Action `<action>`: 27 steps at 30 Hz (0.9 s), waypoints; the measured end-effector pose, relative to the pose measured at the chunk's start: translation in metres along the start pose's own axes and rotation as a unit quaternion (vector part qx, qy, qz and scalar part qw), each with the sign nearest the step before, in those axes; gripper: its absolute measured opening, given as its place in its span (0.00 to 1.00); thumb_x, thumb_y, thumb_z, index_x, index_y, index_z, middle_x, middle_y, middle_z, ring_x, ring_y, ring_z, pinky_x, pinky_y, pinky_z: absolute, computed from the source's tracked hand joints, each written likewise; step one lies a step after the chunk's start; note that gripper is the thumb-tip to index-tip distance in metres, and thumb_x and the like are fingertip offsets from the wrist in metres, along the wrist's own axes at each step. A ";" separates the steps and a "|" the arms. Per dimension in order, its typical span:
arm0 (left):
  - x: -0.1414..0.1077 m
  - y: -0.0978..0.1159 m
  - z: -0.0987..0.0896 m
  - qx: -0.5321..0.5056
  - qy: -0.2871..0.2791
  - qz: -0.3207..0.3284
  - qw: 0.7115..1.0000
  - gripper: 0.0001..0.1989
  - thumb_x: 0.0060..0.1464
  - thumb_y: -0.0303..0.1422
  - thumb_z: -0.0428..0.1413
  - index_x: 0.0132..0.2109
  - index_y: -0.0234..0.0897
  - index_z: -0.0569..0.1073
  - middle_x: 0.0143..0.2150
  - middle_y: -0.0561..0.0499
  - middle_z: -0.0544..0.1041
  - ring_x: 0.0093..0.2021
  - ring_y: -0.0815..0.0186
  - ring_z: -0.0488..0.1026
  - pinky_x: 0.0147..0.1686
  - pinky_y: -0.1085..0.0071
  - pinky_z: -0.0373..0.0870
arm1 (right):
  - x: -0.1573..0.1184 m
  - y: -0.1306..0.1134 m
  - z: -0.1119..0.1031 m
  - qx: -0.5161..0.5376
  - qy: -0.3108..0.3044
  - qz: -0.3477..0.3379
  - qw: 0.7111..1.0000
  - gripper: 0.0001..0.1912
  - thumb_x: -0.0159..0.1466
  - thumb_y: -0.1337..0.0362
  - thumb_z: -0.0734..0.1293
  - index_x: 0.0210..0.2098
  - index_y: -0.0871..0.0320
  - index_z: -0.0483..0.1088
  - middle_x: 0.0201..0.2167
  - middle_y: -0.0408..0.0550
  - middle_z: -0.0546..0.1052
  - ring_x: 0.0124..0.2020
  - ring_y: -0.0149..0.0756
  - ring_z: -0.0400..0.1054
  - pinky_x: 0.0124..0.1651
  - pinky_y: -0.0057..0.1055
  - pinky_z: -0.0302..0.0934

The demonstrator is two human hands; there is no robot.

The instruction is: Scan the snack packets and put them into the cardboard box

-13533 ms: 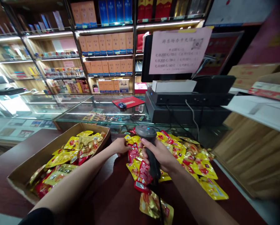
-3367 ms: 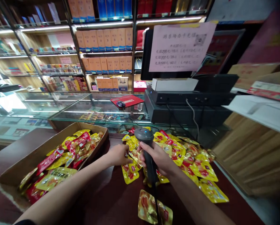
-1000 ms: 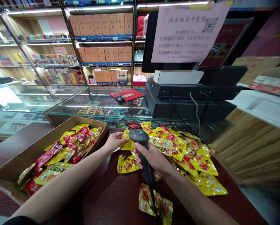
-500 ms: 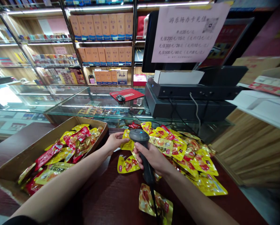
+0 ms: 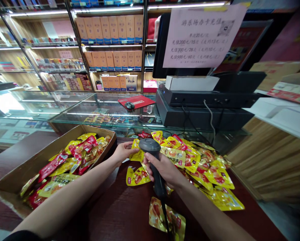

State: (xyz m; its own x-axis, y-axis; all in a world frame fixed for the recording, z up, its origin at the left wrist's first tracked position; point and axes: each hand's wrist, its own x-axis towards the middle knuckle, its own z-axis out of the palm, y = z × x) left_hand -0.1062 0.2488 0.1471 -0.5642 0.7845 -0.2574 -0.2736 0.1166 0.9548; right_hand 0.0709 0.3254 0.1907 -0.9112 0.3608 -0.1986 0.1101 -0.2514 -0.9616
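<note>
My left hand (image 5: 124,152) pinches a yellow snack packet (image 5: 136,150) by its upper edge, holding it up just beneath the head of a black handheld barcode scanner (image 5: 151,150). My right hand (image 5: 163,170) is wrapped around the scanner's handle, and its cable drops toward the counter. A loose pile of yellow and red snack packets (image 5: 202,170) spreads to the right of the hands, with a gold packet (image 5: 166,214) lying apart near me. To the left, a cardboard box (image 5: 97,130) holds many similar packets.
The hands work over a dark red counter (image 5: 114,207). Behind it stand a glass display case (image 5: 102,113) with a red mat and computer mouse (image 5: 129,105), and a black till unit (image 5: 202,113) below a monitor with a pink notice (image 5: 202,36). Stocked shelves (image 5: 109,43) fill the background.
Since the oldest frame, the box has gained packets and the loose pile has shrunk. My left hand has raised a yellow packet to the scanner. Over the last second, little has moved.
</note>
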 end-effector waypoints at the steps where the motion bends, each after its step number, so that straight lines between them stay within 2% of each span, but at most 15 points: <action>1: 0.000 0.000 0.000 0.001 0.001 0.001 1.000 0.30 0.31 0.36 0.70 0.46 0.34 0.76 0.36 0.46 0.81 0.31 0.62 0.78 0.35 0.68 0.74 | 0.000 0.000 0.000 0.001 0.002 0.001 1.000 0.19 0.61 0.47 0.63 0.31 0.58 0.64 0.15 0.37 0.66 0.13 0.25 0.60 0.17 0.23 0.55; 7: -0.002 0.010 -0.007 -0.004 0.002 0.038 0.999 0.30 0.31 0.36 0.70 0.46 0.34 0.76 0.38 0.46 0.81 0.36 0.61 0.78 0.39 0.66 0.73 | -0.002 -0.002 0.001 0.004 -0.005 0.000 1.000 0.20 0.61 0.46 0.63 0.31 0.58 0.64 0.16 0.37 0.67 0.14 0.25 0.60 0.18 0.22 0.55; 13: -0.007 0.052 -0.034 0.027 0.054 0.144 0.988 0.30 0.34 0.38 0.69 0.47 0.33 0.73 0.40 0.45 0.81 0.37 0.60 0.78 0.42 0.65 0.73 | -0.002 -0.005 0.004 0.001 -0.013 0.011 1.000 0.21 0.59 0.45 0.64 0.31 0.58 0.63 0.15 0.37 0.66 0.14 0.25 0.59 0.18 0.22 0.54; 18: -0.031 0.089 -0.072 0.076 0.093 0.196 0.973 0.28 0.34 0.40 0.68 0.44 0.33 0.72 0.35 0.47 0.80 0.33 0.62 0.77 0.37 0.65 0.73 | -0.003 -0.004 0.007 -0.010 -0.019 0.016 1.000 0.23 0.59 0.43 0.64 0.32 0.59 0.63 0.15 0.36 0.66 0.14 0.25 0.60 0.18 0.22 0.53; 24: -0.076 0.116 -0.135 0.139 0.218 0.263 0.930 0.29 0.37 0.41 0.67 0.47 0.33 0.73 0.37 0.46 0.79 0.35 0.64 0.76 0.39 0.68 0.71 | 0.000 0.003 0.011 -0.024 -0.026 0.014 0.999 0.21 0.61 0.45 0.63 0.32 0.59 0.63 0.16 0.37 0.65 0.15 0.24 0.60 0.20 0.22 0.54; 27: -0.088 0.124 -0.146 0.142 0.248 0.282 0.916 0.27 0.37 0.40 0.67 0.45 0.33 0.74 0.36 0.47 0.78 0.36 0.65 0.75 0.41 0.69 0.70 | 0.001 0.004 0.013 -0.035 -0.034 0.014 0.999 0.21 0.61 0.44 0.63 0.32 0.58 0.62 0.16 0.37 0.65 0.14 0.24 0.60 0.19 0.22 0.53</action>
State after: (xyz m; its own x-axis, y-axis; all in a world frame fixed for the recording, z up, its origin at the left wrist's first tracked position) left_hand -0.2042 0.1054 0.2667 -0.8564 0.4047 0.3205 0.3451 -0.0130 0.9385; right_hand 0.0648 0.3129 0.1887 -0.9321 0.2912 -0.2153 0.1619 -0.1967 -0.9670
